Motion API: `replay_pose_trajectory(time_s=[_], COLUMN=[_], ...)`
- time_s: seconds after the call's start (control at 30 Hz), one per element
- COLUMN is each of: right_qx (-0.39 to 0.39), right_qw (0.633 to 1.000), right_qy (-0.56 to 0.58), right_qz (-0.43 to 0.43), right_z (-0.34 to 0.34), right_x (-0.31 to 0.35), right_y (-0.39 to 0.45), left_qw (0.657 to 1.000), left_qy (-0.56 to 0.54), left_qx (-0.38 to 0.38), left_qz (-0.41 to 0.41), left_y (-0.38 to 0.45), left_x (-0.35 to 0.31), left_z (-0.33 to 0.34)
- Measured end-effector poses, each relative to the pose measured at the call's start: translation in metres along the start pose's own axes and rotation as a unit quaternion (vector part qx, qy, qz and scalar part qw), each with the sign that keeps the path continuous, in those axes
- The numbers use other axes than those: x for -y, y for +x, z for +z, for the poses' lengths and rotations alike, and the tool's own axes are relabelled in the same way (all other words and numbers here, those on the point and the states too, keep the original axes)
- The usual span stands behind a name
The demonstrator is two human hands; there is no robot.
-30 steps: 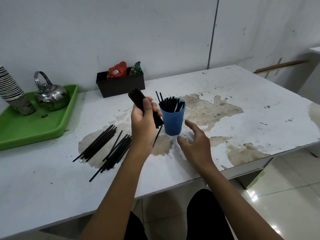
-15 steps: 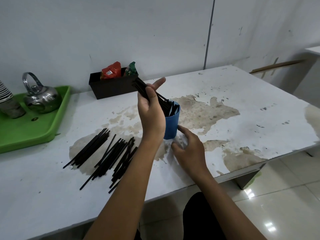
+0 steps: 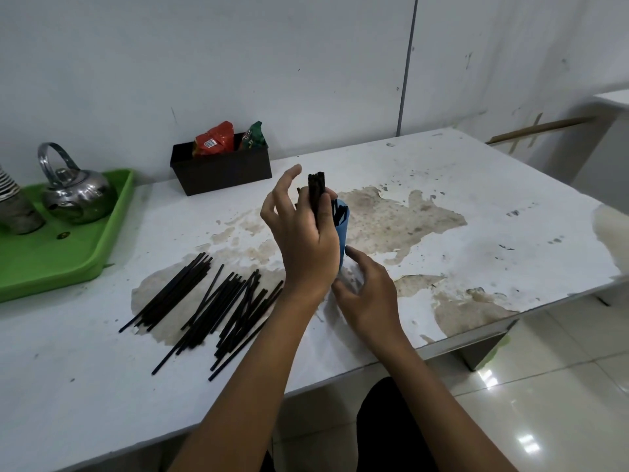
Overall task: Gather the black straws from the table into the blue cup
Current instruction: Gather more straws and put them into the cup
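Many thin black plastic straws (image 3: pixel 204 301) lie loose on the stained white table (image 3: pixel 476 212), light and stiff, best pinched mid-length, while the left hand (image 3: pixel 303 240) clamps a bundle (image 3: pixel 316 192) over the blue plastic cup (image 3: pixel 341 229), and the right hand (image 3: pixel 369 294), fingers apart, holds nothing near its base.

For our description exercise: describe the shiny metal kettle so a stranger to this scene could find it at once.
Start at the white stained table and go to its far left end, where a green plastic tray lies. On that tray stands the shiny round metal kettle, beside a stack of cups. Its looped handle arching overhead sets it apart.
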State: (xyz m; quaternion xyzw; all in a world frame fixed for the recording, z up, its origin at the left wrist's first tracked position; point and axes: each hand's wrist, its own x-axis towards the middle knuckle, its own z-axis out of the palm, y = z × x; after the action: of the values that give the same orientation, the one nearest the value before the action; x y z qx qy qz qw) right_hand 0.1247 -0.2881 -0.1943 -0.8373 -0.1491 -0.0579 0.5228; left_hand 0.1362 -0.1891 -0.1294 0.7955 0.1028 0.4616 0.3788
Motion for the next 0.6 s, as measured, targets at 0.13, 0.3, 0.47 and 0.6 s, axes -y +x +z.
replay_pose_trajectory(time_s=[0.13, 0.3, 0.47, 0.6], right_qx=[0.004, 0.006, 0.004, 0.003], right_qw=[1.0, 1.0, 1.0, 1.0], right_qy=[0.002, 0.005, 0.012, 0.013], right_qz=[-0.003, -0.004, -0.004, -0.003], right_z=[-0.001, -0.002, -0.002, -0.002], right_x=[0.0, 0.001, 0.002, 0.002], right_y=[0.0, -0.001, -0.001, -0.001], left_qw=[0.998, 0.995, 0.995, 0.993], left_qy=[0.05, 0.068, 0.054, 0.028], left_qx=[0.044, 0.068, 0.089, 0.113], left_qz=[0.02, 0.012, 0.002, -0.022], left_y=[-0.005, -0.011, -0.009, -0.007], left_x=[0.007, 0.014, 0.013, 0.013], left_z=[-0.002, -0.006, -0.011, -0.013])
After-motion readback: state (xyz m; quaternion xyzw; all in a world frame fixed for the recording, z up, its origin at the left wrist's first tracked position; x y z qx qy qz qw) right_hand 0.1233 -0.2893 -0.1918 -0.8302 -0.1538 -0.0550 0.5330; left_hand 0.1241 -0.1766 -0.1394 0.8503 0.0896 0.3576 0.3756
